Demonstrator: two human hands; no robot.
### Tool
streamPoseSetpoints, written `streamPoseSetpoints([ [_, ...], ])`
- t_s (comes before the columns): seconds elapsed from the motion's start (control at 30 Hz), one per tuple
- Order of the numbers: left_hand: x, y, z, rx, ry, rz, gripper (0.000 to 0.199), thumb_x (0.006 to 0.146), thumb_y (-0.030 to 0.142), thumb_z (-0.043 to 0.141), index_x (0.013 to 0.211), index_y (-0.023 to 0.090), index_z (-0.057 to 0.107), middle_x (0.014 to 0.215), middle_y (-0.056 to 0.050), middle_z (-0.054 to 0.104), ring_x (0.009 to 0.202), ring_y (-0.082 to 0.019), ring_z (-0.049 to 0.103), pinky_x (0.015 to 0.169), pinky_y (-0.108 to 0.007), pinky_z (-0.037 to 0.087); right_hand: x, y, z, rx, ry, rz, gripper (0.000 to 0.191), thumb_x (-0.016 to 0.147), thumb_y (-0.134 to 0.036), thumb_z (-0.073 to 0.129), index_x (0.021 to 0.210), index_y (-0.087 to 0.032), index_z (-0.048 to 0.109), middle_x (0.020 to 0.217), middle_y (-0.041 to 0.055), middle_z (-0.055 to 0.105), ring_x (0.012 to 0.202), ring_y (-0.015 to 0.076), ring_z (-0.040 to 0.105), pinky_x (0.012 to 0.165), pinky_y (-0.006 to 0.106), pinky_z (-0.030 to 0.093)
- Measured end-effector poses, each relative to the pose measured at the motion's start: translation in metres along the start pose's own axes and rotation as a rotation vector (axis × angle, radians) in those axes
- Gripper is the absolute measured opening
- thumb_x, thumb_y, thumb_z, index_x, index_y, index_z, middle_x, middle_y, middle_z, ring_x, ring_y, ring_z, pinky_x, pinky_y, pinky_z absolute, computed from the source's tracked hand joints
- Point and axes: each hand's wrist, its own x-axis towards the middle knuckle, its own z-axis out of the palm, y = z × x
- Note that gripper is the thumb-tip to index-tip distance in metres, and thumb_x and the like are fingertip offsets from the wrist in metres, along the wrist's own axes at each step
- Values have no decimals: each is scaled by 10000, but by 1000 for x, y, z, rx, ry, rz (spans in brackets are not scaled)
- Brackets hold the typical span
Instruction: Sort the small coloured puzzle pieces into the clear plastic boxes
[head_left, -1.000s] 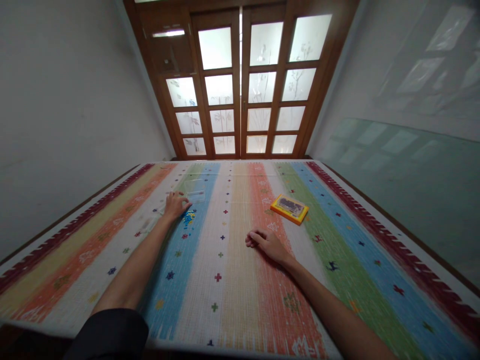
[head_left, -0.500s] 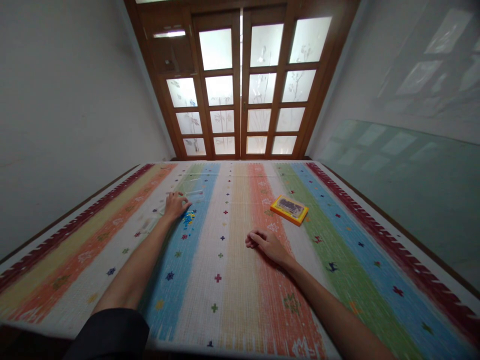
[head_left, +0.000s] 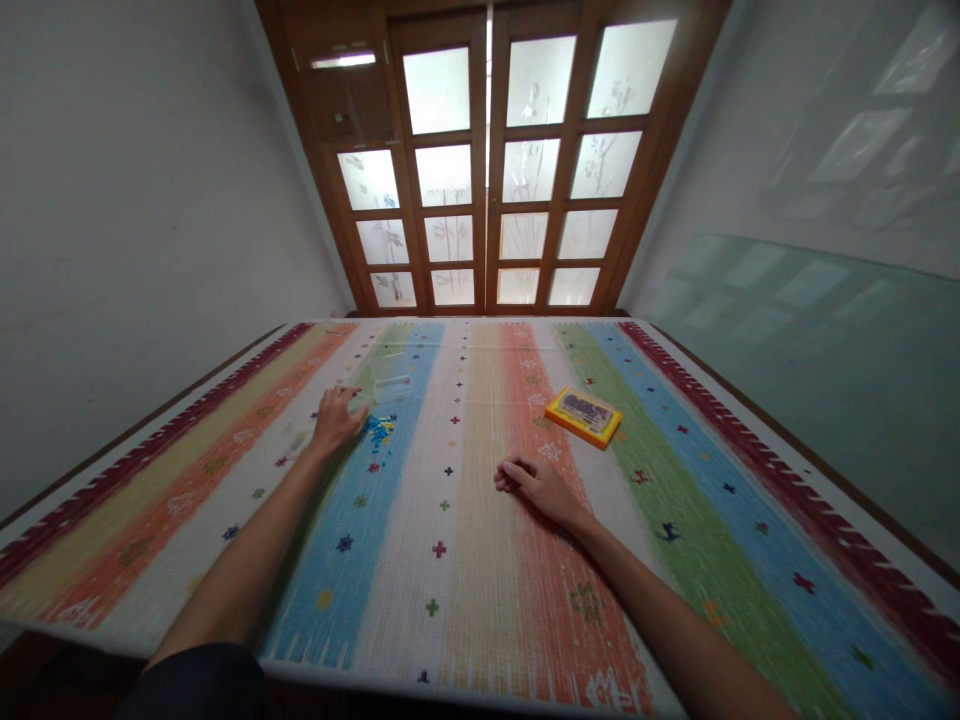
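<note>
On the left, my left hand (head_left: 341, 415) hovers or rests at the near edge of a clear plastic container (head_left: 392, 381). Its thumb and fingers are apart, and I see nothing between them. Small blue and yellow pieces (head_left: 380, 432) lie in a loose heap just right of the thumb. My right hand (head_left: 534, 482) rests on the cloth nearer to me, its fingers loosely curled with nothing visible in them. Beyond it, to the right, lies a flat yellow-orange box (head_left: 584, 416) with a dark printed panel on top.
A striped, patterned cloth (head_left: 480, 560) covers the table. Left of my left hand something clear and faint lies on the cloth; I cannot make out its shape. Walls stand at both sides, a glass panel (head_left: 810, 370) leans at the right, and wooden glazed doors (head_left: 489, 150) close the far end.
My left hand has drawn back slightly to the left, away from the small pieces, and its fingers are spread more. My right hand stays in place. The view has shifted a little.
</note>
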Motion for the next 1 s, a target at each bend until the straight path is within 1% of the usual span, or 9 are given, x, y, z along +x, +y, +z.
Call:
streamPoseSetpoints([
  [0.13, -36, 11, 3, -57, -8, 13, 385, 936, 378, 489, 1241, 162, 582, 1149, -153, 672, 1078, -313, 633, 966, -489, 513, 0, 0, 0, -9, -5, 7, 382, 861, -586, 598, 795, -218, 671, 805, 50, 732, 796, 205, 706, 798, 351, 550],
  [0.23, -61, 26, 13, -85, -52, 44, 526, 922, 466, 533, 1343, 151, 522, 1295, -185, 643, 1212, -334, 604, 1032, -513, 484, 0, 0, 0, -1, 4, 2, 389, 856, -589, 603, 785, -214, 676, 787, 50, 725, 779, 203, 700, 794, 351, 550],
  [0.3, -68, 34, 21, -94, -86, 50, 607, 900, 513, 564, 1384, 153, 493, 1377, -192, 608, 1300, -352, 559, 1066, -527, 458, 0, 1, 0, 18, 12, 0, 403, 847, -599, 612, 781, -207, 678, 777, 51, 720, 765, 201, 697, 789, 354, 551],
  [0.43, -58, 44, 34, -111, -124, 33, 693, 872, 566, 601, 1396, 124, 500, 1395, -223, 598, 1385, -386, 490, 1100, -536, 421, -1, 1, 0, 58, 15, 9, 438, 826, -629, 633, 796, -194, 676, 801, 63, 725, 765, 204, 703, 787, 359, 558],
  [0.6, -37, 49, 42, -159, -111, 42, 510, 932, 474, 564, 1335, 162, 560, 1253, -175, 687, 1179, -319, 654, 1028, -481, 495, -5, 1, -7, 48, 36, 2, 469, 818, -657, 643, 808, -189, 674, 793, 81, 726, 734, 216, 709, 755, 361, 567],
  [0.7, -33, 52, 42, -188, -87, 60, 430, 931, 404, 585, 1289, 166, 589, 1174, -145, 711, 1103, -288, 678, 1015, -458, 510, -9, -5, -22, -8, 98, -24, 447, 839, -639, 634, 816, -196, 690, 787, 87, 728, 714, 219, 708, 720, 350, 563],
  [0.77, -34, 52, 41, -203, -74, 72, 417, 915, 376, 610, 1274, 164, 598, 1177, -134, 706, 1112, -278, 667, 1031, -452, 503, -12, -12, -39, -134, 145, -39, 443, 845, -632, 623, 798, -198, 699, 788, 87, 736, 690, 223, 711, 678, 342, 558],
  [0.93, -40, 46, 35, -216, -61, 71, 445, 906, 390, 609, 1291, 166, 606, 1291, -138, 665, 1249, -299, 592, 1111, -486, 439, -13, -22, -95, -429, 328, -144, 475, 879, -619, 536, 815, -183, 714, 784, 94, 743, 668, 225, 692, 681, 354, 558],
  [1.0, -42, 44, 34, -217, -84, 63, 510, 906, 436, 597, 1335, 161, 588, 1386, -149, 623, 1334, -317, 539, 1155, -505, 392, -10, -19, -119, -638, 444, -203, 470, 891, -599, 507, 875, -183, 726, 875, 128, 758, 765, 263, 704, 738, 396, 559],
])
